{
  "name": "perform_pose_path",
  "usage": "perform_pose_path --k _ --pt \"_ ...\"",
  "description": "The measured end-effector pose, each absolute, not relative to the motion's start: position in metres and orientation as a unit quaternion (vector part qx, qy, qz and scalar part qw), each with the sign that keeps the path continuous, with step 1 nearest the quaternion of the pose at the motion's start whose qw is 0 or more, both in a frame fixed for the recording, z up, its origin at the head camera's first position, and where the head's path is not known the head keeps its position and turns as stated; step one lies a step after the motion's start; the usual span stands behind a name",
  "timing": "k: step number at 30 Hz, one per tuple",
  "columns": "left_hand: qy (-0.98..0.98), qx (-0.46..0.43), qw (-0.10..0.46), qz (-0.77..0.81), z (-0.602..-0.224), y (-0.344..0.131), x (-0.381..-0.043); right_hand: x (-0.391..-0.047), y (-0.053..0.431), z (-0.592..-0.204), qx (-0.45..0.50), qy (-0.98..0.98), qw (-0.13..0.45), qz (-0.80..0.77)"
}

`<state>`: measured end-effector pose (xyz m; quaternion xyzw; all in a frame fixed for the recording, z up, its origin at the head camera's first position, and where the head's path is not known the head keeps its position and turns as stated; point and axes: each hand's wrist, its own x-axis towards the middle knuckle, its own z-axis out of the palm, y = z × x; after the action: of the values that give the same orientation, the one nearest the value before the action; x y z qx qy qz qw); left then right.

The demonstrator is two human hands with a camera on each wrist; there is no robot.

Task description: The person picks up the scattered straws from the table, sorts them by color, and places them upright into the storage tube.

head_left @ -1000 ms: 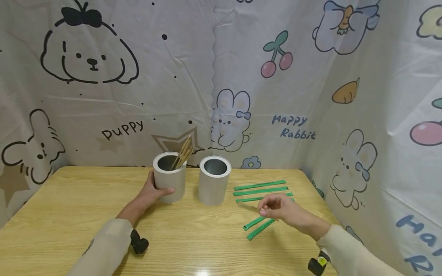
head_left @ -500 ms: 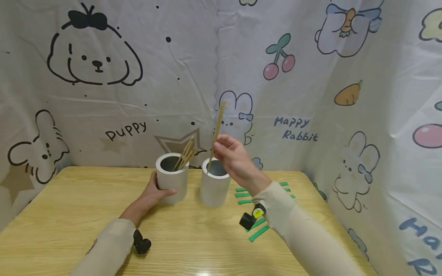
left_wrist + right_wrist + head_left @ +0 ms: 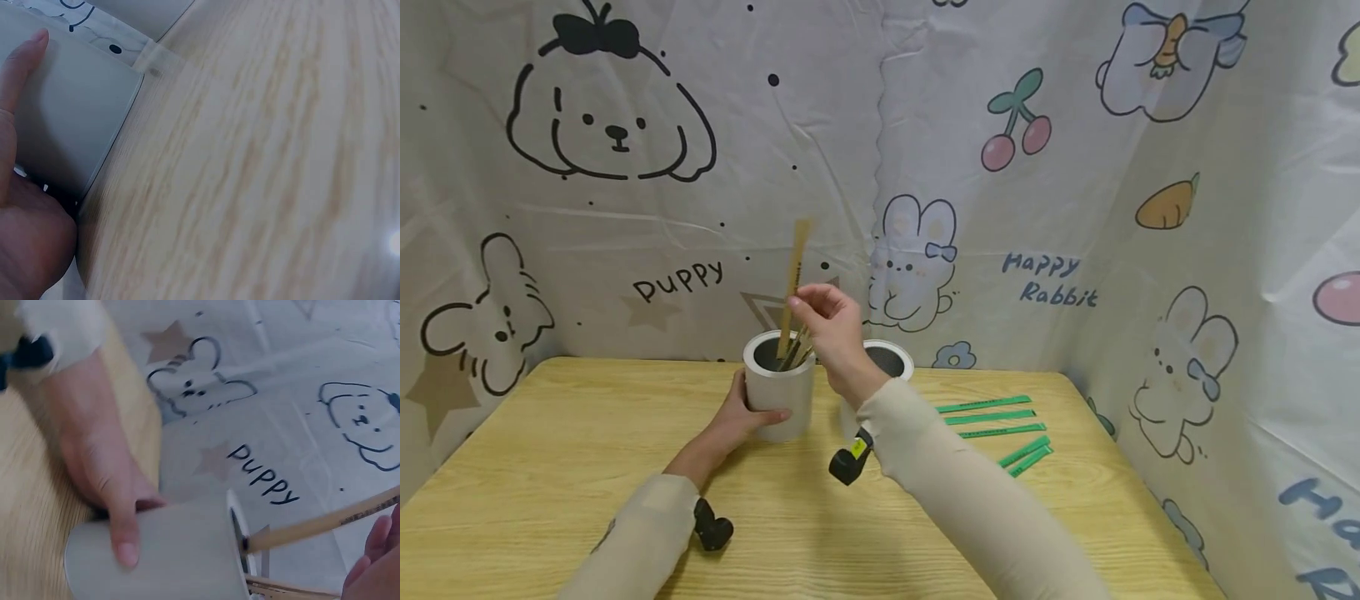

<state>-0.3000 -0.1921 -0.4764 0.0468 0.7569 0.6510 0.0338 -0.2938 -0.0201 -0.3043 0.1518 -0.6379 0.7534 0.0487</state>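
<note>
In the head view, my left hand [image 3: 741, 417] grips the left white cylindrical canister [image 3: 782, 402], thumb across its front. The left wrist view shows that thumb lying along the canister's wall [image 3: 75, 119]. My right hand [image 3: 837, 329] pinches a flat, narrow tan stick-shaped packet [image 3: 797, 258] with dark printing. It stands almost upright, its lower end inside the left canister's mouth. Several more tan sticks [image 3: 795, 354] lean in the same canister. In the right wrist view, the held packet [image 3: 306, 530] reaches the rim, with right fingertips [image 3: 378, 540] at the edge.
A second white canister [image 3: 904, 358] stands just to the right, partly hidden behind my right hand and wrist. Several green strip-shaped packets [image 3: 992, 416] lie on the right of the wooden table [image 3: 587, 467]. A printed cloth [image 3: 820, 108] hangs behind the table.
My right hand has moved left from the green packets, past the right canister, to the left canister, carrying the tan packet. My left hand keeps its grip.
</note>
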Motion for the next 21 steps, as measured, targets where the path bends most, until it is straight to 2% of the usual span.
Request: perform_pose_path --k 6,12,21 --pt "0.757 0.045 0.035 0.651 -0.478 -0.193 -0.301 -0.292 -0.016 -0.307 0.146 -0.71 0.035 0.688" --pt "0.761 0.044 0.024 0.646 -0.477 -0.192 -0.302 -0.29 0.008 -0.301 0.151 -0.722 0.03 0.674" --pt "0.762 0.037 0.031 0.645 -0.479 -0.191 -0.302 -0.286 0.044 -0.308 0.159 -0.751 -0.011 0.641"
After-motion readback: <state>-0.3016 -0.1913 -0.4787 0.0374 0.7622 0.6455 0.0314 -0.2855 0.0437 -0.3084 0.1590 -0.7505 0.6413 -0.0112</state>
